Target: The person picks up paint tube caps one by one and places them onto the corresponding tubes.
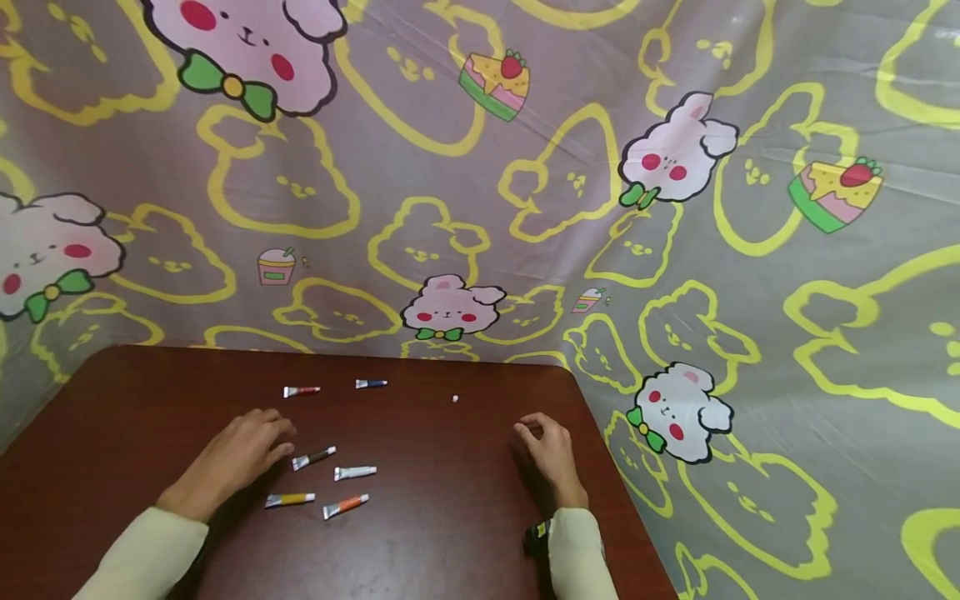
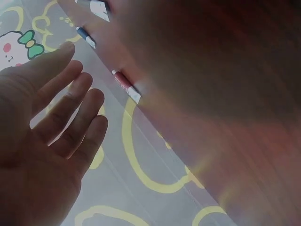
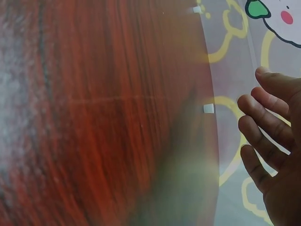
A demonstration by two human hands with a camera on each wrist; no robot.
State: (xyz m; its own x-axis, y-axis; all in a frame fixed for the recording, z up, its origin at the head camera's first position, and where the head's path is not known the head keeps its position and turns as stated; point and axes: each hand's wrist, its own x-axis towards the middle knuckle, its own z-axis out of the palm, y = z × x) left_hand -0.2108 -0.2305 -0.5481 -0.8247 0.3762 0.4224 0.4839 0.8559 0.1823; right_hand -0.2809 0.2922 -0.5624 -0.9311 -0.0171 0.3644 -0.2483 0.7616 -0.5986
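Note:
Small paint tubes lie spread on the dark wooden table. My left hand (image 1: 238,454) is at the left, fingers loosely bent and holding nothing; in the left wrist view its fingers (image 2: 70,113) are spread a little. Nearest to it is a dark brown tube (image 1: 314,457). A white tube (image 1: 355,472), a yellow tube (image 1: 290,499) and an orange tube (image 1: 346,506) lie closer to me. Farther back are a red tube (image 1: 302,391) and a blue tube (image 1: 371,383). My right hand (image 1: 550,454), relaxed with nothing in it, is near the right edge.
A tiny white piece (image 1: 455,398) sits on the far part of the table (image 1: 435,550), back and left of my right hand. Patterned cloth (image 1: 420,175) hangs behind the table and along its right side. A dark band (image 1: 537,537) is at my right wrist.

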